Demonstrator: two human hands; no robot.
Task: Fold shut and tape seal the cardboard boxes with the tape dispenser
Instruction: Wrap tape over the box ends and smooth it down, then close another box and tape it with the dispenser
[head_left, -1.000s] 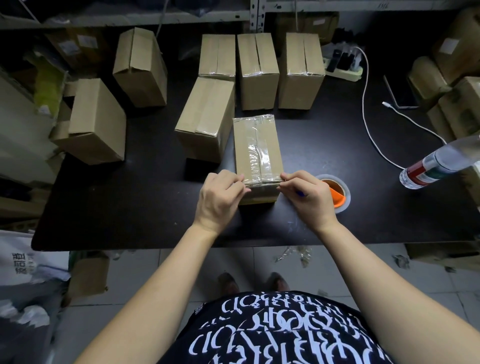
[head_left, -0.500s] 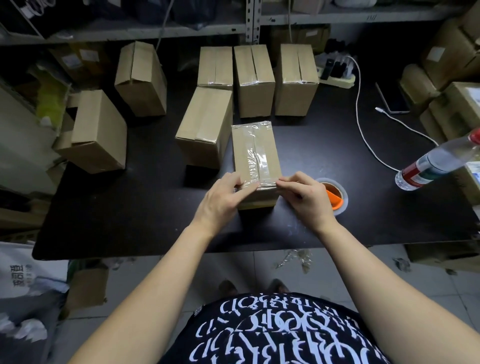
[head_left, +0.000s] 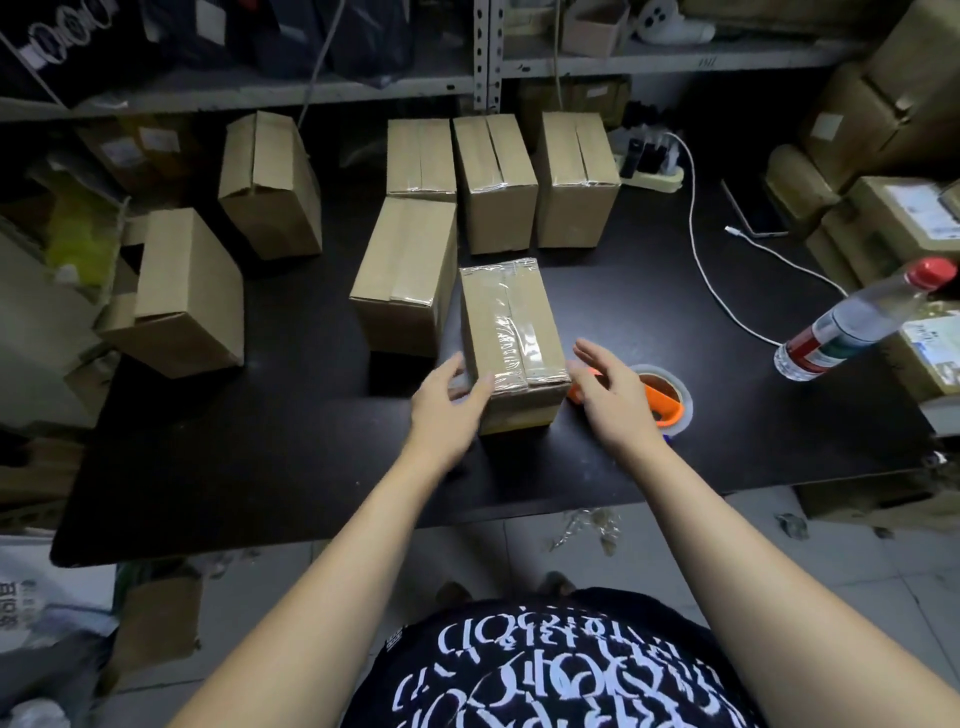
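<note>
Change noted against half a second ago: both hands were curled at the near edge of the box (head_left: 511, 332), pressing the tape down; both have now let go of that edge and moved out to the box's flanks.

Left hand (head_left: 449, 405): wide, fingers fairly straight along the left side, thumb on the near top corner; it touches the box but I do not see it clamped round it. Right hand (head_left: 608, 395): wide, fingers spread, holding nothing; it sits just beside the right side of the box, and I cannot tell whether it makes contact.

The box stands on the black table (head_left: 311, 467), near the front edge, flaps closed; clear tape covers its top seam and wraps over both ends. The tape dispenser (head_left: 662, 402) lies on the table just right of the box, partly hidden behind the right hand; nobody holds it.

My reading: sealing of this box is finished; the hands are placed to lift or slide it, probably toward the taped boxes (head_left: 498, 176) at the back. The box at far left (head_left: 187, 291) shows a loose flap and no tape that I can see; I judge it a likely next candidate.
</note>
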